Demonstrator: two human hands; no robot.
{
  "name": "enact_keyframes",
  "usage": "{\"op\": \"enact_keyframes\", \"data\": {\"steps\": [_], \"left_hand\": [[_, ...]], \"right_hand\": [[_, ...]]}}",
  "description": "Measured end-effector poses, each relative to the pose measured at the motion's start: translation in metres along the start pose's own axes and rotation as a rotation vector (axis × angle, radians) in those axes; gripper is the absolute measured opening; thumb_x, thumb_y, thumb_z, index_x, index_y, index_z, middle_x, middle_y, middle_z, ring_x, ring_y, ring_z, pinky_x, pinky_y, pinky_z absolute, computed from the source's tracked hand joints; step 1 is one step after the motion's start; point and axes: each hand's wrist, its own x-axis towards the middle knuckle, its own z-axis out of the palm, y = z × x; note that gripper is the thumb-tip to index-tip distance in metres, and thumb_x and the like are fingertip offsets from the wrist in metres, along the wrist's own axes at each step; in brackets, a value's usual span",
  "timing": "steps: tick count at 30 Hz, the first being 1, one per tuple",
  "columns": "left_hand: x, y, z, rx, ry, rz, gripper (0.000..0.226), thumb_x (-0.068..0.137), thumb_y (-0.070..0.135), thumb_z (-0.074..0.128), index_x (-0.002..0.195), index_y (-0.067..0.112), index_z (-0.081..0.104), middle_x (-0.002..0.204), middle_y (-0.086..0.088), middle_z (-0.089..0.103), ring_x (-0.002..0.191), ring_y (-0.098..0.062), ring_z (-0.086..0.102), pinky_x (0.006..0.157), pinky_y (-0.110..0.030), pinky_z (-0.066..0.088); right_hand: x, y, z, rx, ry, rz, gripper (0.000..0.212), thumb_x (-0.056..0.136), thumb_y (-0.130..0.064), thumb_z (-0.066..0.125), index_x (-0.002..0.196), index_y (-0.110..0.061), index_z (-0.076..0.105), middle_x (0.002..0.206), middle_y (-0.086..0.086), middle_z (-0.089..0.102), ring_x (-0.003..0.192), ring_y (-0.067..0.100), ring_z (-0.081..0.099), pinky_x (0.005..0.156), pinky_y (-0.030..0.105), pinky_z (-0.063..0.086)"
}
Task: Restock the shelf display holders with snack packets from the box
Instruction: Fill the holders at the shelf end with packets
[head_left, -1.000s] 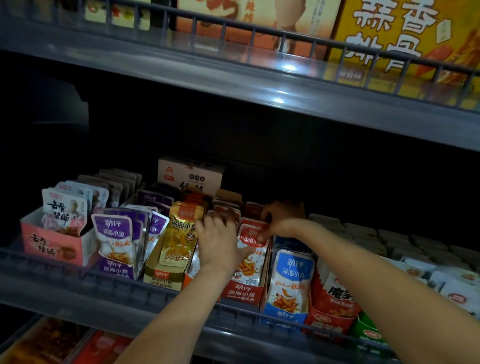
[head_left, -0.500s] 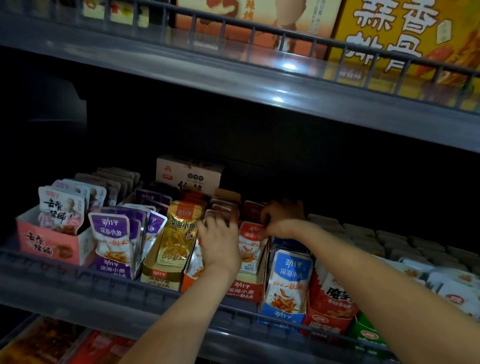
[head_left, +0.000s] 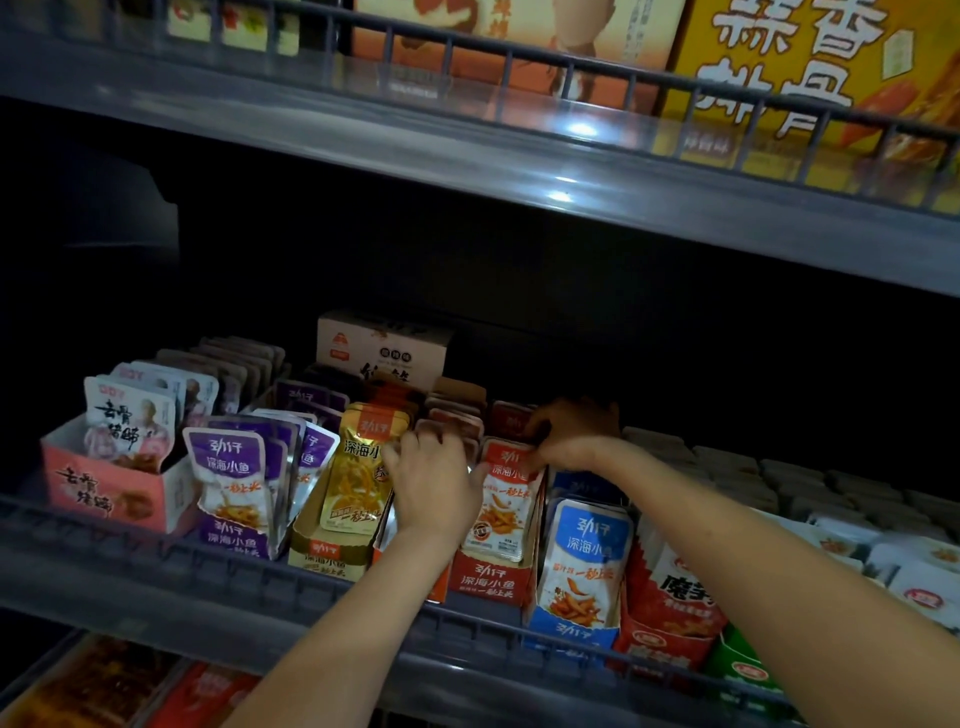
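Packets (head_left: 501, 499) should handle light, slick, floppy: mid-frame your right hand (head_left: 571, 436) pinches their tops, left hand (head_left: 434, 483) grip unclear.

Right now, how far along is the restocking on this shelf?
Purple packets, gold packets and blue packets already fill their holders. In hand: left hand rests on the row beside the red packets, which right hand grips. What's left: unclear; back rows are dark.

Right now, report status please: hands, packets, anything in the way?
Left hand over orange cardboard holder's row, grip unclear. Right hand pinches red-and-white foil snack packets in red cardboard holder. No obstruction visible.
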Motion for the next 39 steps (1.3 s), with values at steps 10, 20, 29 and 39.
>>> {"op": "enact_keyframes", "data": {"steps": [10,20,29,39], "left_hand": [[0.002,0.002,0.001,-0.009,0.037,0.003,0.048,0.086,0.058,0.051,0.110,0.017,0.056,0.112,-0.007,0.057,0.109,-0.025,0.048,0.091,-0.038,0.028],[-0.003,-0.006,-0.012,-0.056,0.046,0.044,0.051,0.089,0.058,0.046,0.115,0.015,0.056,0.118,-0.009,0.053,0.115,-0.025,0.042,0.096,-0.038,0.026],[-0.050,-0.089,-0.040,-0.332,0.203,-0.009,0.016,0.076,0.013,0.074,0.091,0.007,0.071,0.088,-0.011,0.062,0.082,-0.031,0.059,0.070,-0.036,0.045],[-0.061,-0.095,-0.045,-0.498,0.014,-0.062,0.013,0.089,0.015,0.060,0.098,0.009,0.069,0.102,-0.003,0.064,0.075,-0.012,0.054,0.063,-0.020,0.037]], "right_hand": [[0.001,0.004,-0.002,0.019,-0.014,-0.007,0.039,0.078,-0.045,0.070,0.115,-0.034,0.062,0.126,-0.004,0.054,0.124,0.022,0.044,0.108,0.045,0.025],[-0.009,0.001,-0.014,0.088,0.007,-0.001,0.044,0.079,-0.044,0.070,0.120,-0.034,0.056,0.128,-0.006,0.053,0.122,0.020,0.046,0.108,0.043,0.028],[-0.068,-0.022,-0.019,0.261,0.139,-0.180,0.029,0.086,-0.031,0.066,0.115,-0.028,0.063,0.121,-0.007,0.061,0.109,0.013,0.057,0.090,0.032,0.049],[-0.048,-0.085,0.028,0.008,0.151,-0.157,0.077,0.075,-0.052,0.072,0.138,-0.021,0.040,0.132,0.004,0.053,0.119,0.025,0.048,0.098,0.038,0.037]]}}
